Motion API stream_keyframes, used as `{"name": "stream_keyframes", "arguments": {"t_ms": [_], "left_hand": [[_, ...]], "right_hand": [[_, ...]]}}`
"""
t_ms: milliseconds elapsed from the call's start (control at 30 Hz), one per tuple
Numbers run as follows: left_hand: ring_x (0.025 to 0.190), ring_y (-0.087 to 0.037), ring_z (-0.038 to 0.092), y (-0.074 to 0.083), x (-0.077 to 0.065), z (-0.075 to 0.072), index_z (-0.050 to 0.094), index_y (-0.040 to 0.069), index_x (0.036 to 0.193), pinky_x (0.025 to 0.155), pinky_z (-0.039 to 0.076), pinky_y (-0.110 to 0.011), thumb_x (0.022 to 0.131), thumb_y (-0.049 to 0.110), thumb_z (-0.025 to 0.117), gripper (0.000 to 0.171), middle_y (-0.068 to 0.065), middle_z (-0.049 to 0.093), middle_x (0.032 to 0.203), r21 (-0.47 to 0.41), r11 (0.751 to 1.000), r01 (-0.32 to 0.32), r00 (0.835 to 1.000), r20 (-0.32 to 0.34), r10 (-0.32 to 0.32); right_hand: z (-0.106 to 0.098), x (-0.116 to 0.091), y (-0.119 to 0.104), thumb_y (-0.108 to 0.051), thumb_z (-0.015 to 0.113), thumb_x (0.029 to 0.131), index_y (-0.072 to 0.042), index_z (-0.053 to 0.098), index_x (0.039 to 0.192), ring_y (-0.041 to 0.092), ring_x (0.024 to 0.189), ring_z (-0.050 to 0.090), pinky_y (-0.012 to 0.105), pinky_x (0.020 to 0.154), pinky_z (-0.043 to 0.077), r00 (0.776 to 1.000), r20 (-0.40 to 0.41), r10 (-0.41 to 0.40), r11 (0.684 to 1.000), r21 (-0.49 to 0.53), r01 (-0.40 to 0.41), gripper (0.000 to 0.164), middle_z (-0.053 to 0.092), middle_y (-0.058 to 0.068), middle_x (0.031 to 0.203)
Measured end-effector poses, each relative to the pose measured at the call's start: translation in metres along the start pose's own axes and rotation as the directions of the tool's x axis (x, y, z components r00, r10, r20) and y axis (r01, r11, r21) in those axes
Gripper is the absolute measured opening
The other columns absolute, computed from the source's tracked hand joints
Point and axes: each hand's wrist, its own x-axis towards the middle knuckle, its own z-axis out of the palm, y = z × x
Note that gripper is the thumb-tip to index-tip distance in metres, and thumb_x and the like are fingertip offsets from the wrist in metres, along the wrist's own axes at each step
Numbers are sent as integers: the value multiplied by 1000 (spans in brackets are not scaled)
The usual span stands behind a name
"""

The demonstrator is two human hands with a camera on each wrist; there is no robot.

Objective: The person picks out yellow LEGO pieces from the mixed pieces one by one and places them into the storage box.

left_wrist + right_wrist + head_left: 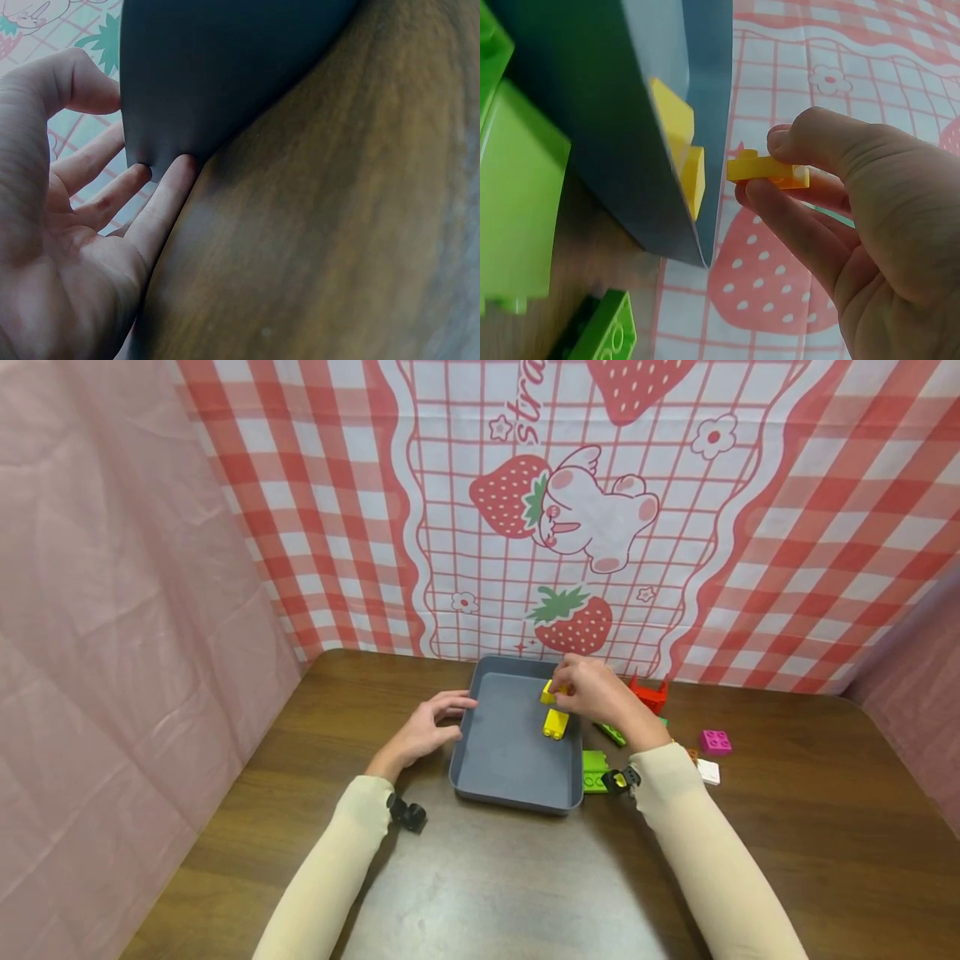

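My right hand (592, 693) is over the far right part of a grey tray (510, 756). Thumb and fingers pinch a small yellow toy brick (754, 166) with a stud on it, seen side-on in the right wrist view. Inside the tray, near its right wall, lies another yellow brick (556, 724); the right wrist view shows yellow pieces (673, 120) partly hidden behind that wall. On the opposite side, my left hand (427, 727) has its fingers spread, with the fingertips against the tray's outer left wall (217, 67).
Right of the tray lie light green bricks (595, 772), a narrow green brick (611, 733), a red piece (648, 695), a magenta brick (716, 742) and a white piece (708, 771). My right forearm partly covers this group. A checked strawberry curtain (337, 527) hangs behind the table.
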Motion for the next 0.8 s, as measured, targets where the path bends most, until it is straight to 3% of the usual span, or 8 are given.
{"name": "stream_keyframes", "arguments": {"t_ms": [233, 533, 800], "left_hand": [[131, -53, 46, 1, 1, 1, 55, -15, 132, 105, 44, -65, 82, -16, 58, 50, -35, 35, 154, 3, 1000, -2, 1000, 7, 2], [132, -49, 47, -31, 10, 3, 57, -9, 134, 106, 43, -65, 83, -15, 60, 52, -29, 36, 157, -7, 1000, 0, 1000, -18, 0], [130, -41, 53, -35, 11, 2, 61, -2, 133, 104, 48, -58, 82, -11, 62, 52, -21, 42, 155, 26, 1000, 15, 999, -40, -14]], "right_hand": [[6, 9, -6, -11, 74, 84, -7, 80, 91, 27, 87, 62, 41, 72, 59, 1000, 23, -8, 1000, 17, 8, 10, 68, 12, 107], [9, 15, -18, -13, 77, 84, -8, 80, 94, 26, 91, 63, 39, 76, 61, 999, 37, 0, 999, 49, -1, 12, 67, 11, 109], [8, 25, -28, -12, 74, 85, -9, 79, 93, 26, 88, 64, 37, 74, 62, 999, 36, -17, 999, 35, 16, 9, 67, 11, 110]]}}
